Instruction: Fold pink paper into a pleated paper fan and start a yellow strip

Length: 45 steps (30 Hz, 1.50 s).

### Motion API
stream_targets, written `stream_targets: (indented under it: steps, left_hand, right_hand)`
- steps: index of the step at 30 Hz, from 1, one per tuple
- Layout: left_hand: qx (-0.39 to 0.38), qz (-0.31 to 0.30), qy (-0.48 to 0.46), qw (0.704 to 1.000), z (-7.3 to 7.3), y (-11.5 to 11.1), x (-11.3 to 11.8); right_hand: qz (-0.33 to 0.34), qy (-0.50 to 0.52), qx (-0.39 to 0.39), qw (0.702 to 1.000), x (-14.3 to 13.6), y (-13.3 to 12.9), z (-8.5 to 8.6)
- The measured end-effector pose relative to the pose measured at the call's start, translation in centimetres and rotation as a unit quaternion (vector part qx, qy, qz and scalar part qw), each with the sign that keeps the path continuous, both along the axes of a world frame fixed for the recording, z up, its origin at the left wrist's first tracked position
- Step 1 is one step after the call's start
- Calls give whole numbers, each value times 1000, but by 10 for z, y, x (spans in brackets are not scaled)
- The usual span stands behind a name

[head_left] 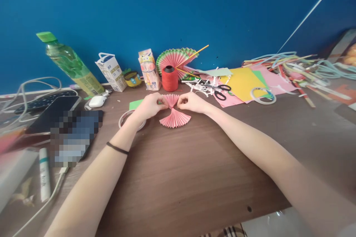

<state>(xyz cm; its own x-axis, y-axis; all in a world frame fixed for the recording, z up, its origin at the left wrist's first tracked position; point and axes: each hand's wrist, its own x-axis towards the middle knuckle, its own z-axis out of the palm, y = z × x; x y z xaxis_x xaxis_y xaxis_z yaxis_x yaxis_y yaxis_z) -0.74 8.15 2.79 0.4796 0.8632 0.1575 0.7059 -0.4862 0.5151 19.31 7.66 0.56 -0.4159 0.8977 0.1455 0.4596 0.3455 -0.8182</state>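
Blue wall [194, 11] fills the background, and before it runs a brown wood-grain counter [183, 181], on which the pink pleated paper [175, 119] sits between the person's arms, just in front of a spool of red thread [169, 81]. It is drawn in at a narrow waist, with one fan of folds spread toward the person and another spread away. The left hand [151, 105] pinches the far fan at its left edge between thumb and fingers; the right hand [192, 103] is closed in a like pinch at the right edge, though exactly how much paper lies between its fingertips is hard to make out. Such paper should weigh almost nothing and slide readily over the smooth top. Each pleat is likely stiff along its crease yet springy across, so the fan may open or fold with little force. Crushing and tearing are the likely risks, chiefly at the waist; the outermost pleats, or the gathered waist itself held lightly, look the safest places to grip.
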Motion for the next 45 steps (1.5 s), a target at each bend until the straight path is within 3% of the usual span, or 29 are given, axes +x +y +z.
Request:
stream_targets:
  steps: [12, 21, 25, 30, 45]
  left_hand:
    - [-8, -2, 4, 1000, 0, 0, -1]
    - [-31, -7, -5, 999, 0, 0, 1]
    - [-35, 1, -1, 999, 4, -4, 3]
    - [-34, 0, 7, 999, 5, -5, 4]
    - [0, -31, 51, 998, 3, -3, 2]
  right_hand:
    - [13, -6, -9, 1000, 1, 0, 0]
    - [20, -1, -58, 998, -2, -1, 4]
    - [-6, -63, -3, 998, -6, -4, 3]
    - [21, -59, 47, 997, -7, -3, -2]
    - [-8, -67, 26, 997, -8, -4, -1]
